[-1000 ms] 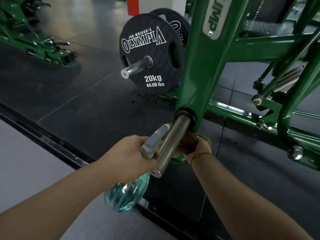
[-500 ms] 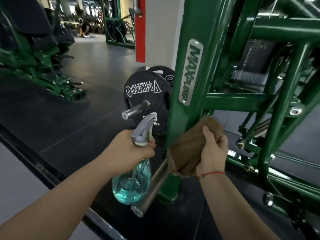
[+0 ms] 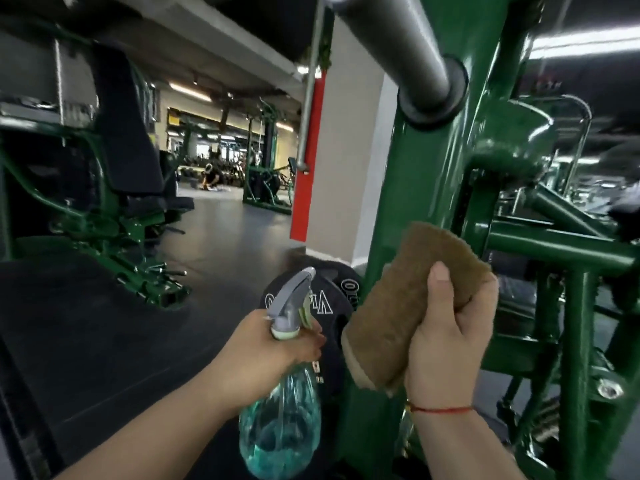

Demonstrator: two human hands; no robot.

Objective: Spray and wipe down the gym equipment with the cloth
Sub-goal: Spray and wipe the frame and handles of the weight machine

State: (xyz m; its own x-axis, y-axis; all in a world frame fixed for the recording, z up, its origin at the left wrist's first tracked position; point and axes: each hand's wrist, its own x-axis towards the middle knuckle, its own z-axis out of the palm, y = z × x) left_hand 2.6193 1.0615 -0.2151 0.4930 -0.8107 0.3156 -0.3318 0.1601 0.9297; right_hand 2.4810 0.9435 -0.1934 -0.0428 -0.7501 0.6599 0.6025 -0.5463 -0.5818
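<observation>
Since the green frame (image 3: 415, 202) carries a steel bar (image 3: 398, 39) jutting out overhead, a hasty upward wipe could bang knuckles or head against it. The weight plate (image 3: 332, 306) sits low behind. The right hand (image 3: 446, 341) clutches the folded brown cloth (image 3: 408, 299) just beside the upright; contact is unclear. The left hand (image 3: 263, 344) grasps the spray bottle (image 3: 280, 427) by its neck, so a squeeze now might mist the plate instead.

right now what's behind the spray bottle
A black weight plate with white lettering sits behind the spray bottle. The bottle and the left hand cover part of it, so its lettering cannot be fully read.
</observation>
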